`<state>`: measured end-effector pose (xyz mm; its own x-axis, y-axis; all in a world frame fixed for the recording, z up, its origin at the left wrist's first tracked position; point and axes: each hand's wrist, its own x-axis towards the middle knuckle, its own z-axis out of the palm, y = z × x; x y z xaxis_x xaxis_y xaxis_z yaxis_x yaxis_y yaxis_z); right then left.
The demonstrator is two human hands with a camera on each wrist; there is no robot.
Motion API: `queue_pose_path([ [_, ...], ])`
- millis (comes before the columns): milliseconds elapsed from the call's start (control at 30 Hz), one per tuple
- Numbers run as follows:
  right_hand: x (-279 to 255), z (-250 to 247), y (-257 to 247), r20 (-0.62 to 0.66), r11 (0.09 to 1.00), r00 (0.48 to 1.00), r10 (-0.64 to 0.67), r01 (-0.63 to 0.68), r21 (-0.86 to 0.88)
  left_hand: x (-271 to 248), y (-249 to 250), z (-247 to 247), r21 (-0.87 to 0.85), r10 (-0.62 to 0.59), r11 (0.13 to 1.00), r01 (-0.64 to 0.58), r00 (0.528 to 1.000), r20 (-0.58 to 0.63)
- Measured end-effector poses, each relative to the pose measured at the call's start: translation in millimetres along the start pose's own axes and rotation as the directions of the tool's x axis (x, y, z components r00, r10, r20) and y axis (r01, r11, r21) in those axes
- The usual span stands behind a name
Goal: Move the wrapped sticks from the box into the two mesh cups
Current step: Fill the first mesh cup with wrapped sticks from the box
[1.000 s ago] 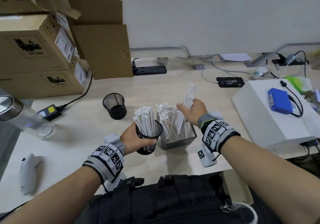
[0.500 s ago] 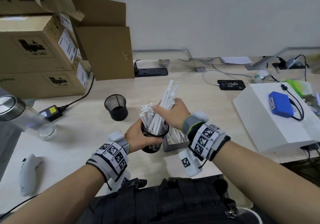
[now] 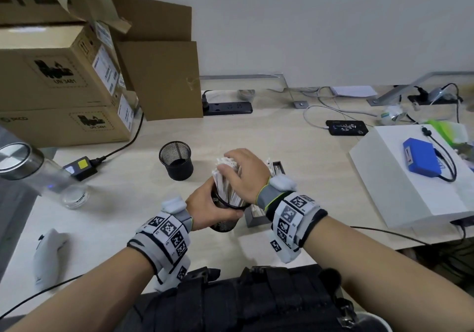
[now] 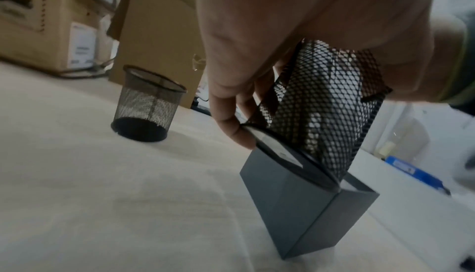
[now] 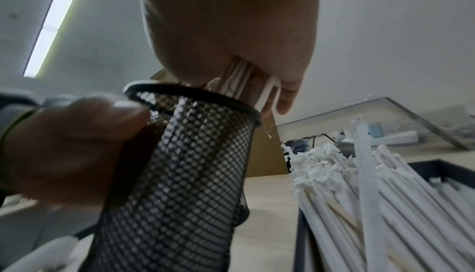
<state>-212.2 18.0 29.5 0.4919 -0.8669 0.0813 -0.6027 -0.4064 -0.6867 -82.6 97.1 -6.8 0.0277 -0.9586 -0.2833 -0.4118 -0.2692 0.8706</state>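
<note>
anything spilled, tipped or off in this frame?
Nothing spilled. The held mesh cup is tilted, gripped by the left hand while the right hand pushes wrapped sticks in. The second mesh cup stands upright with no sticks; the box still holds many.

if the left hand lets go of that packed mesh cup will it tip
Probably. The mesh cup is narrow and tilted in the left hand, and the wrapped sticks rise well above its rim, so likely top-heavy. The right hand on the sticks may steady it.
</note>
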Motion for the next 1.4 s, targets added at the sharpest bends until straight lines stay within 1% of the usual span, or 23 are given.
queue_pose_path([
  [67,-1.9,3.1,4.7,0.053,0.995,0.998,-0.035,0.04,-0.095,1.5,-3.9,-0.1,-0.057,-0.017,0.998,0.016,1.0,-0.014],
  [100,-1.7,1.5,6.9,0.03,0.995,0.998,-0.052,0.054,-0.083,1.4,-6.0,-0.9,-0.072,-0.026,0.997,0.025,1.0,-0.018],
  [167,0.5,-4.4,8.9,-0.07,0.996,0.994,-0.086,0.085,-0.016,2.5,-10.9,-3.6,-0.071,-0.033,0.997,0.03,0.999,-0.034],
  [200,1.5,-6.7,9.2,-0.082,0.996,0.992,-0.091,0.091,-0.003,3.5,-12.3,-4.6,-0.063,-0.035,0.998,0.032,0.999,-0.041],
  [233,1.9,-7.9,7.7,-0.04,0.996,0.995,-0.092,0.091,-0.023,5.0,-13.8,-5.7,-0.049,-0.046,0.998,0.044,0.998,-0.043],
  [300,0.0,-3.7,4.9,0.139,0.99,0.987,-0.084,0.098,-0.097,7.2,-14.1,-6.7,-0.013,-0.054,0.998,0.054,0.998,-0.031],
  [333,-2.5,0.0,4.6,0.194,0.989,0.977,-0.083,0.105,-0.107,7.9,-14.3,-6.2,0.009,-0.053,0.999,0.053,0.998,-0.029],
  [367,-4.9,2.3,4.6,0.191,0.991,0.978,-0.089,0.107,-0.086,7.5,-13.2,-5.6,0.023,-0.05,0.998,0.05,0.998,-0.032],
  [400,-6.1,3.7,4.7,0.149,0.994,0.985,-0.085,0.094,-0.052,6.8,-10.8,-4.9,0.037,-0.041,0.998,0.042,0.998,-0.042],
  [467,-5.2,5.4,1.0,0.09,1.0,0.996,0.008,-0.006,-0.023,4.3,-3.7,-2.6,0.06,0.008,0.998,-0.005,0.998,-0.054],
  [533,-0.9,9.6,-3.6,0.065,0.993,0.992,0.107,-0.104,-0.051,2.0,1.9,0.0,0.063,0.056,0.997,-0.052,0.997,-0.06],
  [600,3.4,15.2,-3.6,0.004,0.993,0.994,0.105,-0.105,-0.046,-1.4,5.6,1.2,0.067,0.046,0.997,-0.042,0.997,-0.058],
  [667,6.3,17.1,-3.5,-0.025,0.998,0.998,0.061,-0.061,-0.019,-1.7,2.6,1.4,0.039,0.042,0.998,-0.041,0.999,-0.021],
  [733,8.0,15.1,-5.9,0.0,0.999,0.999,0.039,-0.039,0.006,-2.4,0.6,0.7,-0.031,0.025,0.999,-0.024,0.999,0.038],
  [833,9.1,3.4,-8.9,0.124,0.993,0.992,0.024,-0.038,0.112,0.1,-4.0,1.5,-0.12,-0.017,0.992,0.025,0.998,0.068],
  [867,10.1,-1.6,-5.7,0.125,0.985,0.991,0.048,-0.068,0.158,1.1,-7.3,1.1,-0.154,-0.031,0.987,0.039,0.998,0.054],
  [900,11.8,-7.6,0.1,0.081,0.972,0.992,0.098,-0.113,0.208,2.4,-12.3,-0.3,-0.186,-0.051,0.981,0.056,0.998,0.032],
  [967,15.7,-22.3,20.4,-0.047,0.929,0.964,0.261,-0.238,0.282,3.7,-20.3,-2.9,-0.244,-0.099,0.966,0.088,0.995,-0.032],
  [1000,16.4,-29.7,32.7,-0.084,0.921,0.939,0.334,-0.306,0.24,4.0,-24.2,-4.2,-0.266,-0.124,0.959,0.102,0.99,-0.068],
  [1033,14.4,-35.1,46.6,-0.091,0.918,0.919,0.384,-0.37,0.142,3.5,-26.9,-4.6,-0.288,-0.146,0.951,0.113,0.985,-0.097],
  [1133,-4.8,-39.0,78.6,-0.042,0.875,0.886,0.462,-0.463,-0.141,3.4,-36.2,-4.7,-0.31,-0.186,0.941,0.132,0.971,-0.149],
  [1300,-29.3,-14.9,91.3,0.002,0.778,0.813,0.582,-0.555,-0.294,3.7,-43.8,1.0,-0.244,-0.204,0.955,0.169,0.971,-0.127],
  [1400,-24.9,-5.1,87.5,-0.012,0.779,0.834,0.552,-0.521,-0.35,2.6,-47.3,4.1,-0.216,-0.198,0.961,0.174,0.975,-0.1],
])
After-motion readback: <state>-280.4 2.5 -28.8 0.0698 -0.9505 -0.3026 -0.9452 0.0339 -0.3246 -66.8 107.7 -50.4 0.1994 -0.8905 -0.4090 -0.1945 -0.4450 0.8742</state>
